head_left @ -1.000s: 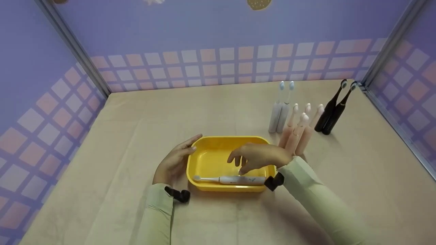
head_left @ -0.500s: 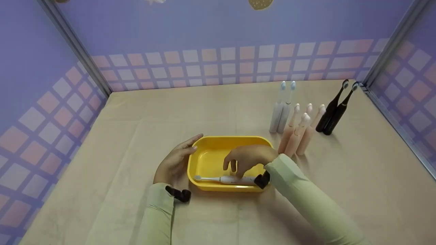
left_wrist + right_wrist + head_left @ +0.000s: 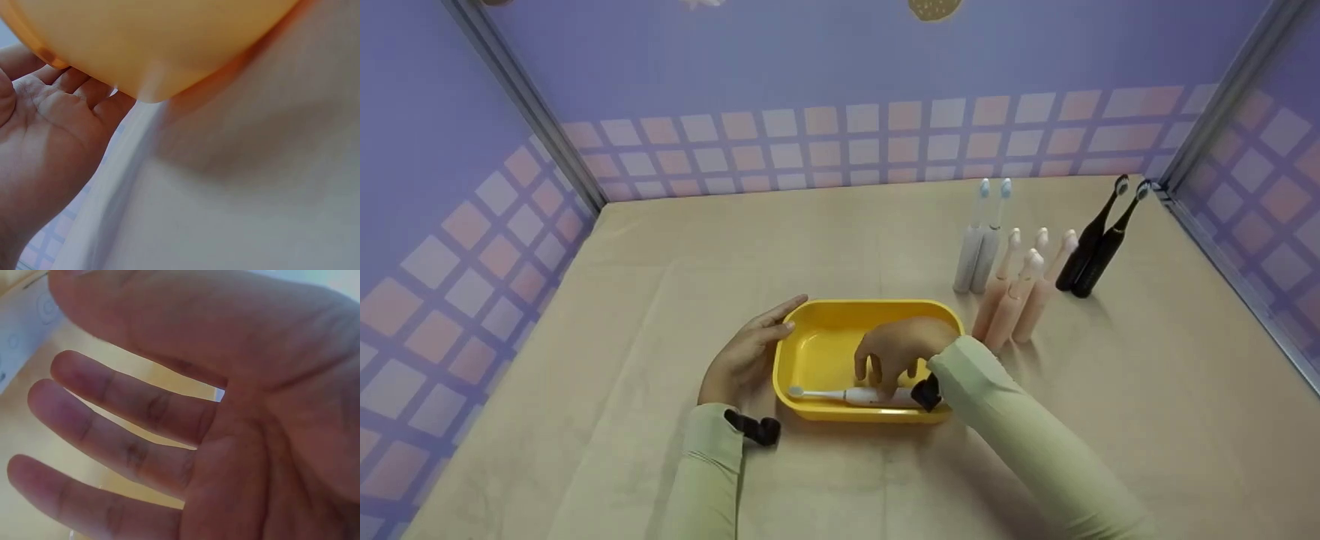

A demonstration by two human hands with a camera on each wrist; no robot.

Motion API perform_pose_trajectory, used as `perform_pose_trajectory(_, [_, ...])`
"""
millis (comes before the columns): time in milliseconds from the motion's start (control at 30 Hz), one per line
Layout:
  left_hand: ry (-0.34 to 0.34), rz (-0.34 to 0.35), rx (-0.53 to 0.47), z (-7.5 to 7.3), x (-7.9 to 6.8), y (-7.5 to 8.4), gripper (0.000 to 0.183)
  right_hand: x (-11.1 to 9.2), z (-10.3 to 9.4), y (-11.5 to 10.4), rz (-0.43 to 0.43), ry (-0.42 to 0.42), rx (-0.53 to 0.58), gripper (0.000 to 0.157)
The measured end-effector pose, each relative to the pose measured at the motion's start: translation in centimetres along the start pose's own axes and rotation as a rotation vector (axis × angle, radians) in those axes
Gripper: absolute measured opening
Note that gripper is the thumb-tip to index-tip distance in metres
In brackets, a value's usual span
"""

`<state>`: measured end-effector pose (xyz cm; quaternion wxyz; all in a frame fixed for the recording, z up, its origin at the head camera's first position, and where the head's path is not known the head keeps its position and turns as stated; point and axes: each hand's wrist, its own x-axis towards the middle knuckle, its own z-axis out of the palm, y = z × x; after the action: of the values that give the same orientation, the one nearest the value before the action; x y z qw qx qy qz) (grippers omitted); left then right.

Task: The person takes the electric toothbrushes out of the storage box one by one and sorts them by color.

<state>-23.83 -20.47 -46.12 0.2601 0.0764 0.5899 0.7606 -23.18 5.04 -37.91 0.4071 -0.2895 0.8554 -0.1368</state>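
Observation:
In the head view a yellow plastic box point(image 3: 817, 346) sits on the table. My left hand point(image 3: 742, 352) grips its left end, thumb over the rim and fingers along the outside; the left wrist view shows those fingers point(image 3: 73, 84) against the wall. A white electric toothbrush point(image 3: 817, 394) lies along the box's near side, head to the left. My right hand point(image 3: 904, 349) reaches into the box with its thumb at the toothbrush handle. In the right wrist view its fingers point(image 3: 129, 455) are spread and fairly straight, not round the handle; whether the thumb presses it I cannot tell.
Pink electric toothbrushes point(image 3: 1005, 319) stand in a group right of the box, near my right forearm. Two light grey ones point(image 3: 969, 259) stand behind them, and two black ones point(image 3: 1099, 262) farther right. Patterned panels point(image 3: 840, 142) border the table's back and sides.
My right hand has moved left and lower over the box, bringing its thumb to the toothbrush handle. The left hand keeps its hold on the box, which stays almost where it was.

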Motion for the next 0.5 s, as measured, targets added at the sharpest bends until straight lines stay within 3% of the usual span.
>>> perform_pose_trajectory(200, [-0.005, -0.001, 0.014, 0.0, -0.1, 0.0, 0.056, 0.9, -0.2, 0.5, 0.025, -0.082, 0.052, 0.034])
perform_pose_trajectory(500, [-0.018, 0.016, 0.046, -0.1, 0.0, 0.1, 0.055, 1.2, 0.2, 0.6, 0.069, -0.068, 0.095, 0.030])
